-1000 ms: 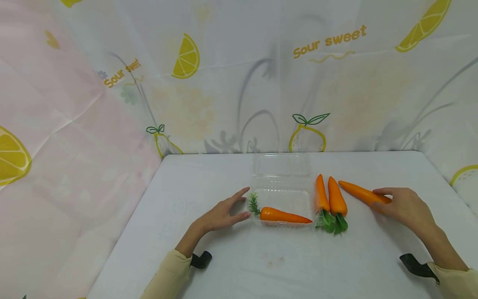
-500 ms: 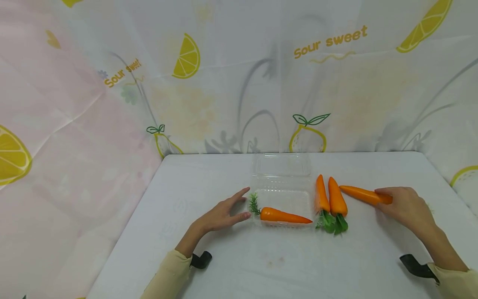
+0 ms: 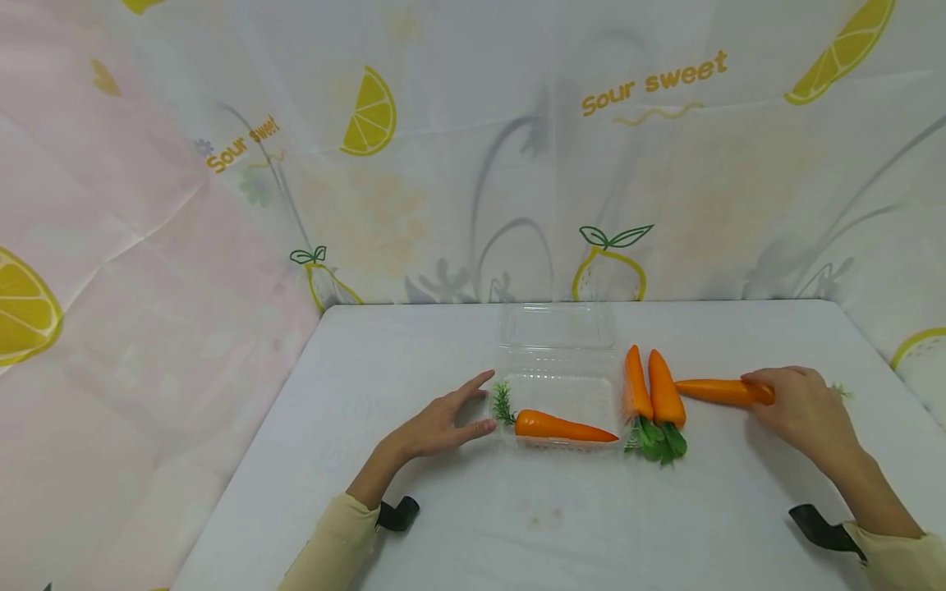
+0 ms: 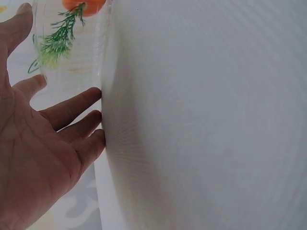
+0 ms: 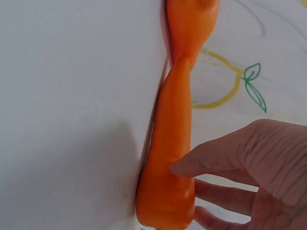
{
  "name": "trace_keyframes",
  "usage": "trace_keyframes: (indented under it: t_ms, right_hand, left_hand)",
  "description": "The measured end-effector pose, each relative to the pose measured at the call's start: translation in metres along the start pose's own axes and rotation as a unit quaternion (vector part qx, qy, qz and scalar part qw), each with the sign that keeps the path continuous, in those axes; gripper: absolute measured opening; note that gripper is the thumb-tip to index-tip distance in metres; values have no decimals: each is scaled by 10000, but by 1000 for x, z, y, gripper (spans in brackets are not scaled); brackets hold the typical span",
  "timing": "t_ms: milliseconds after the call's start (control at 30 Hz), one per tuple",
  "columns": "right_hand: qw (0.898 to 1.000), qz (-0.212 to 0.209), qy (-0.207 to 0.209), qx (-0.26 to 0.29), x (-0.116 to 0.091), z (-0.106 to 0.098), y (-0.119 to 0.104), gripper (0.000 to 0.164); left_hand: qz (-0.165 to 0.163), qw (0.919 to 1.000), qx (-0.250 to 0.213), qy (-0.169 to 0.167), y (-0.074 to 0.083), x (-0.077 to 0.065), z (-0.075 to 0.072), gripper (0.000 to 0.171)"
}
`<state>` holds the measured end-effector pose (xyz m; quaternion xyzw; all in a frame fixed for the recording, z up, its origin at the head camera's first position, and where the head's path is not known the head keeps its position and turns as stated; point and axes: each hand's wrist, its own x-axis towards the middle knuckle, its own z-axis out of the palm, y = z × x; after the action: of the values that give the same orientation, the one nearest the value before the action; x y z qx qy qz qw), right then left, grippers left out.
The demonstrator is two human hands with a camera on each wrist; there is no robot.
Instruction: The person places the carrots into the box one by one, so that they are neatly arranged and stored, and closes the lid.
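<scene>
1. Nearest me, pale sleeves (image 3: 336, 538) end at black wrist mounts (image 3: 399, 515).
2. The left hand (image 3: 439, 423) stands at the left wall of a clear box (image 3: 565, 390), fingers spread, gripping nothing; only its wrist view shows the hollow palm.
3. Inside, a boxed carrot (image 3: 562, 426) lies along the near wall.
4. The right hand (image 3: 805, 414) pinches a held carrot (image 3: 720, 391) by its thick end; its wrist view shows fingers on both sides, while the head view alone shows the greens (image 3: 841, 391) beyond.
5. That carrot's tip looks to touch the right one of two loose carrots (image 3: 668, 390).
6. Farther, the lid (image 3: 557, 326) lies back.
</scene>
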<state>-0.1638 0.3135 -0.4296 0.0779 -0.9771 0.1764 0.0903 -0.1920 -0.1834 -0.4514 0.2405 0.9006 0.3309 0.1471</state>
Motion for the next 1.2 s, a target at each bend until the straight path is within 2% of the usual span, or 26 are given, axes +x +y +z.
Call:
trace_keyframes:
  t_ms: [267,533,767,1200]
  right_hand:
    - [9999,82,-95,-52,0,-1,-3,31]
    - [9996,-154,33,-233,-1,0,-2,29]
    - [9999,-20,-5,-105,0,0,-3,28]
    - [9999,-45,-154,50,-1,-3,-3,28]
  left_hand:
    - [17,10000,11,6,0,0,1,79]
    - [67,10000,5,-4,0,0,1,80]
    - [35,10000,0,13,0,1,1,80]
    - [23,10000,42,-3,1,1,1,80]
